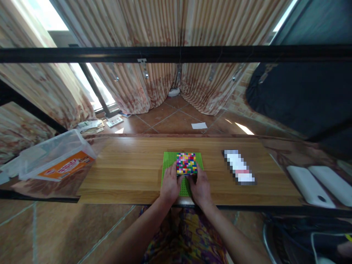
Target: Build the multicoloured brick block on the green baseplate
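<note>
Near the middle of the wooden board, a block built of many small multicoloured toy bricks (186, 163) is between my two hands. My left hand (169, 183) grips its left side, and my right hand (201, 185) grips its right side. Both thumbs point inward at the near edge of the block. Under the block and hands lies a green studded baseplate (169, 158). Whether the block touches the baseplate or is held just above it, I cannot tell.
The wooden board (126, 172) spans the table. A pixelated phone-like thing (239, 167) lies to the right. At left stands a clear plastic box (60, 157) with an orange label. Two white slabs (310, 187) lie at far right. A dark bar (176, 55) crosses above.
</note>
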A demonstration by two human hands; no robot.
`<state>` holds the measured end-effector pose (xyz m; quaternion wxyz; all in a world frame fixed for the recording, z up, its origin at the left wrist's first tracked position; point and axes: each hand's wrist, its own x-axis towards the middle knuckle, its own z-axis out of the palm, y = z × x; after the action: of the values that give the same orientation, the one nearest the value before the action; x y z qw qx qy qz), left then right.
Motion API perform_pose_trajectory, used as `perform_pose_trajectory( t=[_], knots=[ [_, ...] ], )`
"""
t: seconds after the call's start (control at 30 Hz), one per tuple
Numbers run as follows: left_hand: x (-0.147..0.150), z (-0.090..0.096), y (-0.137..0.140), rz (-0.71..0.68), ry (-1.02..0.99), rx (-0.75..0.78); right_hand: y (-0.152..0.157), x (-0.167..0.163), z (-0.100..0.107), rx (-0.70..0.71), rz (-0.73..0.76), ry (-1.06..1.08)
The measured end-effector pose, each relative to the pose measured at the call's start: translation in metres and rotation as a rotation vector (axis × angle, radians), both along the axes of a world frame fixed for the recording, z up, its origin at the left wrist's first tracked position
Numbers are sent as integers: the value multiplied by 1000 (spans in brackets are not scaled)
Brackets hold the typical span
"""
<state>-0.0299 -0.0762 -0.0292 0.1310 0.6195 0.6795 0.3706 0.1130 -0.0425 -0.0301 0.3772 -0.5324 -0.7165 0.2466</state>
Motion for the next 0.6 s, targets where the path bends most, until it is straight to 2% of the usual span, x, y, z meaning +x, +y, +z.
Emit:
perform_pose_trajectory(
  t=[0.6],
  knots=[
    [-7, 1, -1, -18, -62, 31, 2, -1, -4, 44, 29, 17]
  ],
)
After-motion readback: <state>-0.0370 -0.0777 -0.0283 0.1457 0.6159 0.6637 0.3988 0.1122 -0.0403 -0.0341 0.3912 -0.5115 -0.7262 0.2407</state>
